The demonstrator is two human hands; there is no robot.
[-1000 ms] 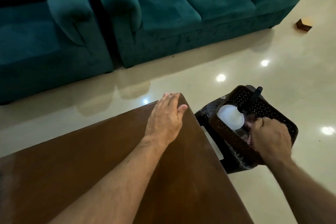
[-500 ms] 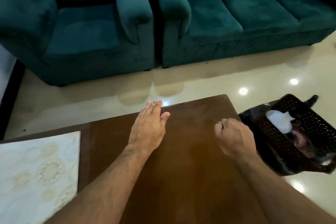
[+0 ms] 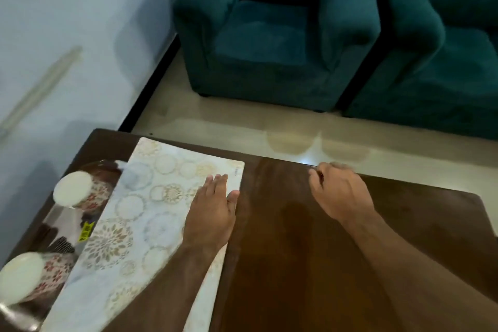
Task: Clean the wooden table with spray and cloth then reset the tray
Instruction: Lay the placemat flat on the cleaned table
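Resting flat on the near right corner of the patterned mat (image 3: 151, 213), the left hand (image 3: 213, 210) has its fingers spread and grips nothing, probably to slide the mat across the bare wooden tabletop (image 3: 296, 250). The right hand (image 3: 339, 191) hovers loosely curled and empty over the far edge, while the tray (image 3: 35, 226) with two floral cups (image 3: 72, 188) sits at the tabletop's left end, partly under the mat.

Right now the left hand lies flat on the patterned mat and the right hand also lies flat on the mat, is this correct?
Not quite. In the head view the left hand lies flat on the patterned mat, but the right hand is not on the mat: it is loosely curled over the bare wooden table, near its far edge.
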